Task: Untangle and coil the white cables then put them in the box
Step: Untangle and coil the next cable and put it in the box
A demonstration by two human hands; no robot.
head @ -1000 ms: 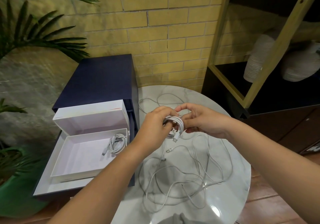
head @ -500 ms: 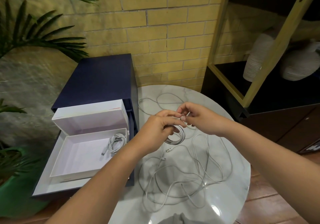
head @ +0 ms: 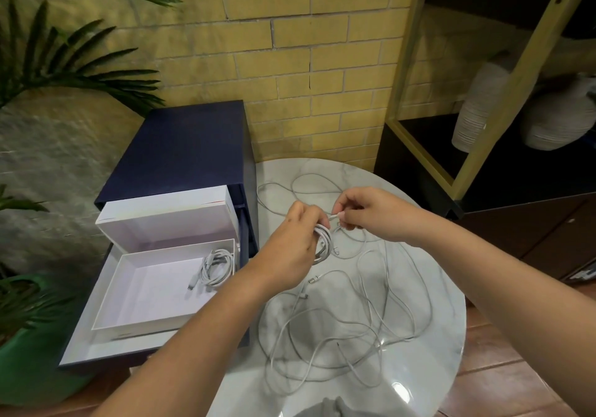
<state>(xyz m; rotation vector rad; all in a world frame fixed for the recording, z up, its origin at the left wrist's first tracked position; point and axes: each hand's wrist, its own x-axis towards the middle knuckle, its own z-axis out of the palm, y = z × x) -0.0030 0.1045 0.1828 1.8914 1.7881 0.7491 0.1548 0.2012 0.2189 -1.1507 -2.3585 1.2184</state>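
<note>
1. The round marble table (head: 422, 381) is the biggest thing here and fills the lower middle of the view, so I'm placing everything else off it.
2. A dark blue case (head: 180, 145) sits right up against the table's left edge, opened on the side facing the camera.
3. The white box (head: 151, 297) lies inside that open case, just left of the table. Its white lid (head: 167, 219) is propped up behind it.
4. The loose white cables (head: 371, 329) are a proper spaghetti mess over the middle and near part of the table, and a couple of loops run up toward its far edge.
5. The left hand (head: 290, 245) is over the table's left side, fingers curled round a coiled cable (head: 324, 244).
6. The right hand (head: 371, 213) is over the far middle of the table. Its thumb and fingertips pinch a cable end (head: 337, 216) just beside that coil.
7. A second coil (head: 217, 266) is already in the white box, in the far corner nearest the table.
</note>
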